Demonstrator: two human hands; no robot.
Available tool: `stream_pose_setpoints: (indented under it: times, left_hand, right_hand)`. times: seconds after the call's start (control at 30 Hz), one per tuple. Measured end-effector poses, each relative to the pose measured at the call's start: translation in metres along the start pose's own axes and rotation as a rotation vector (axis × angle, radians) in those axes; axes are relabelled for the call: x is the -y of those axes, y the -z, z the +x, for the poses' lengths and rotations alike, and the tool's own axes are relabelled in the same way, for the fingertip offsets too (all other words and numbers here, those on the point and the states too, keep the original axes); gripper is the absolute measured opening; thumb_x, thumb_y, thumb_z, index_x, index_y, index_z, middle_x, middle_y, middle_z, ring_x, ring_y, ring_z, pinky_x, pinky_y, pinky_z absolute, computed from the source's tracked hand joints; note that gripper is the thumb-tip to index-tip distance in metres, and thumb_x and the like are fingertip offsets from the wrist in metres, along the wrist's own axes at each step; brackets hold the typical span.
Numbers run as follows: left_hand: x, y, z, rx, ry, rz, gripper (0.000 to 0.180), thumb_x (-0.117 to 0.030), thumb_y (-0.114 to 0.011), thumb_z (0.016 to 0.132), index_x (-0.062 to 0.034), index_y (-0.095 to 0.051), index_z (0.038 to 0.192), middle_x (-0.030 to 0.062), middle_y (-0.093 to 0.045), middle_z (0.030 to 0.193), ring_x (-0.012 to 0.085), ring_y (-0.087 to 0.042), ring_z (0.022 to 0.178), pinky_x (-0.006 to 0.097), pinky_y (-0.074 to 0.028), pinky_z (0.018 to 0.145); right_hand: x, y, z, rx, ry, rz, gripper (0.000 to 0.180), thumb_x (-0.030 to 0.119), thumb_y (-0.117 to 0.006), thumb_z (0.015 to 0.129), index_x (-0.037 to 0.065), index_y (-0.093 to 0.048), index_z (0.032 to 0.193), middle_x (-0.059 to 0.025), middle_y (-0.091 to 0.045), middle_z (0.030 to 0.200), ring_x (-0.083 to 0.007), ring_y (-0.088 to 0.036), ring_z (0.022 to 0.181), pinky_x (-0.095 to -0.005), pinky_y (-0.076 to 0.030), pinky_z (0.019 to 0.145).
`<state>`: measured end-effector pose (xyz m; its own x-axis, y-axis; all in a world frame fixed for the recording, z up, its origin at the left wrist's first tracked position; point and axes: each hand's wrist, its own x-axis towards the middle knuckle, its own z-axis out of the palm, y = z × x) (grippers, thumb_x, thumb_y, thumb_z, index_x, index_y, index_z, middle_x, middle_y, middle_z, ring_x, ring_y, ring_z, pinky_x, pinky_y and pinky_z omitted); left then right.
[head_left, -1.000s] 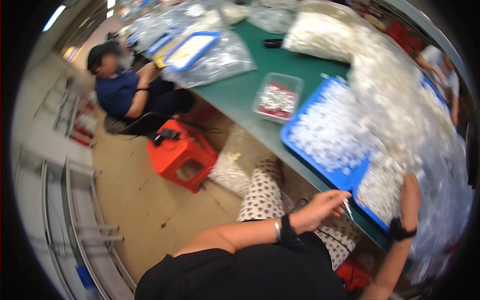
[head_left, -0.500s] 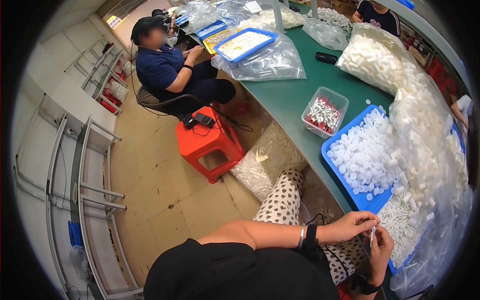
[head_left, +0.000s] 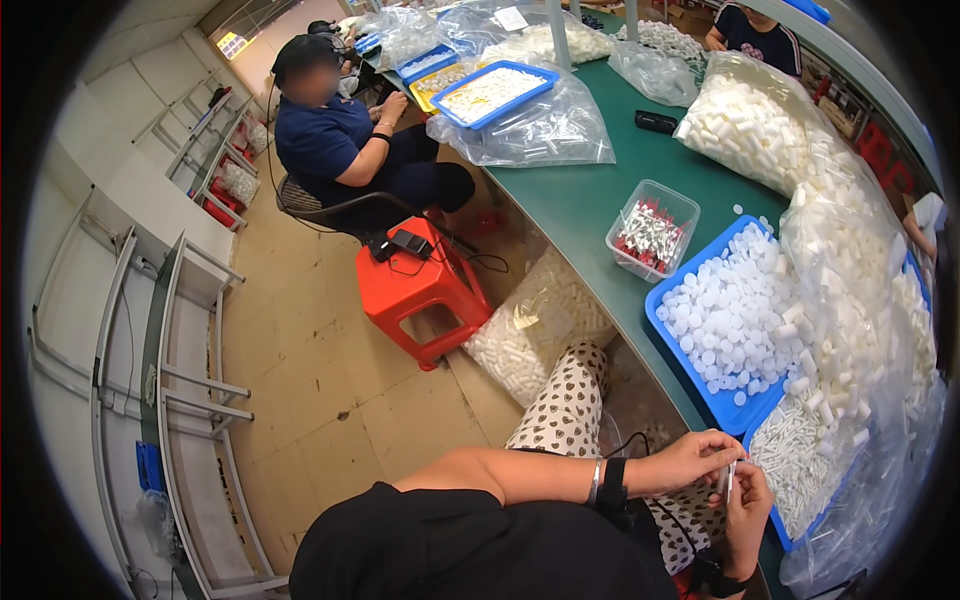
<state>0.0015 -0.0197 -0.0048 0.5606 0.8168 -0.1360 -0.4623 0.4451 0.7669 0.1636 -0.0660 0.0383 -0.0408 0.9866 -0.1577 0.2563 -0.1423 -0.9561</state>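
At the front edge of the table my left hand (head_left: 697, 462) and my right hand (head_left: 748, 505) meet with fingertips pinched together. A thin white stick-like part (head_left: 730, 482) stands upright between the fingers of both hands. Its top end is covered by my left fingertips. Just right of my hands lies a blue tray holding many thin white sticks (head_left: 793, 462). Beyond it is a larger blue tray (head_left: 737, 412) heaped with small translucent white discs (head_left: 722, 310). Farther off stands a clear plastic tub (head_left: 622, 257) with white-and-red small parts.
Large clear bags of white cylinders (head_left: 745, 115) crowd the table's right side. A red stool (head_left: 405, 290) carries a small dark device. Under the table sits another bag of cylinders (head_left: 540, 325). A co-worker (head_left: 330, 140) sits at the left; trays stand nearby.
Both hands have shifted slightly left and down together, drawing a little away from the tray of sticks. The white stick stays between the fingers.
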Motion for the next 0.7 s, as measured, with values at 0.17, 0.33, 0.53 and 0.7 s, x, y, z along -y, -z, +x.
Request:
stream_pose_setpoints:
  times: [0.17,0.33,0.53,0.7]
  left_hand:
    - [0.000,0.000,-0.003,0.026,0.054,-0.011,0.030,-0.027,-0.054,0.101,0.0000,-0.061,0.111,0.0014,-0.063,0.088,0.0055,-0.057,0.074,0.020,-0.049,0.065]
    - [-0.002,0.001,-0.006,0.056,0.134,-0.022,0.034,-0.020,-0.054,0.101,0.0024,-0.056,0.126,0.0053,-0.062,0.096,0.0090,-0.061,0.079,0.023,-0.052,0.072]
    - [-0.012,-0.004,-0.006,0.089,0.162,-0.080,0.039,-0.009,-0.058,0.096,0.0007,-0.050,0.133,0.0102,-0.066,0.104,0.0156,-0.066,0.086,0.028,-0.055,0.076]
    - [-0.014,0.008,-0.002,-0.066,0.262,-0.090,0.020,-0.021,-0.054,0.100,-0.0036,-0.052,0.110,0.0106,-0.066,0.100,0.0089,-0.061,0.075,0.023,-0.053,0.068]
  right_hand:
    - [0.007,0.006,0.001,0.066,-0.236,0.432,0.012,0.007,-0.055,0.095,-0.003,-0.054,0.101,-0.0118,-0.065,0.080,-0.0124,-0.061,0.055,-0.0236,-0.053,0.050]
    - [0.001,0.008,0.002,0.051,-0.315,0.640,0.011,0.004,-0.057,0.092,-0.001,-0.050,0.099,-0.0137,-0.065,0.080,-0.0135,-0.061,0.053,-0.0232,-0.052,0.047]
    - [0.015,0.008,-0.008,0.008,-0.202,0.339,0.011,0.003,-0.055,0.095,0.001,-0.049,0.103,-0.0093,-0.065,0.081,-0.0122,-0.063,0.066,-0.0229,-0.052,0.058]
    - [0.018,0.070,0.005,-0.216,0.048,-0.418,0.009,0.006,-0.056,0.095,-0.002,-0.057,0.099,-0.0123,-0.067,0.084,-0.0193,-0.065,0.067,-0.0309,-0.050,0.062]
